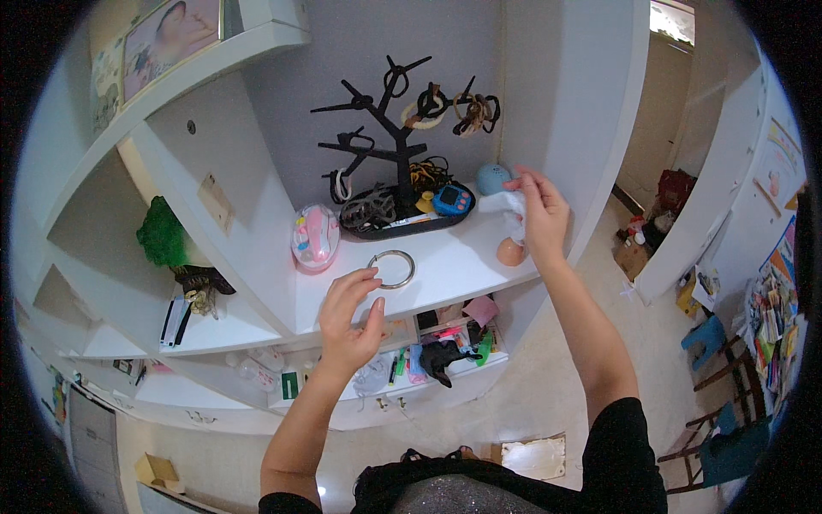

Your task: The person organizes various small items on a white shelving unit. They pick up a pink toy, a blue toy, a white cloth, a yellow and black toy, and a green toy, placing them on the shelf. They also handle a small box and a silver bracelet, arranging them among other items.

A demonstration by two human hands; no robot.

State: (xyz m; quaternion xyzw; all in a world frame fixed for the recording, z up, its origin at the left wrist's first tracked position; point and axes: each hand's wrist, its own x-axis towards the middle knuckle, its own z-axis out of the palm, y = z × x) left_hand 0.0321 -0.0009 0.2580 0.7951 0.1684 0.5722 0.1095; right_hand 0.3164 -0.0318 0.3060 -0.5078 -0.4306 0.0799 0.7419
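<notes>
My right hand (pixel 546 218) pinches a crumpled white tissue or cloth (pixel 503 203) above the right end of the white shelf (pixel 462 267). A blue ball-shaped thing (pixel 493 178) sits just behind the tissue, and a small orange-brown round thing (pixel 510 252) stands below it. My left hand (pixel 351 321) is over the shelf's front edge, thumb apart from the fingers. Its fingertips are beside a silver metal ring (pixel 412 270), perhaps touching it. Behind the ring, a black tree-shaped stand (pixel 401 154) carries hair ties and bands; its tray base (pixel 402 227) holds a small blue device (pixel 451 200) and more bands.
A pink and white rounded case (pixel 315 238) is left of the tray. Below, an open compartment holds pens and a black item (pixel 441 358). Side cubbies hold a green ornamental tree (pixel 161 233). Upright panels (pixel 569 103) bound the niche. Chairs (pixel 728 454) stand right.
</notes>
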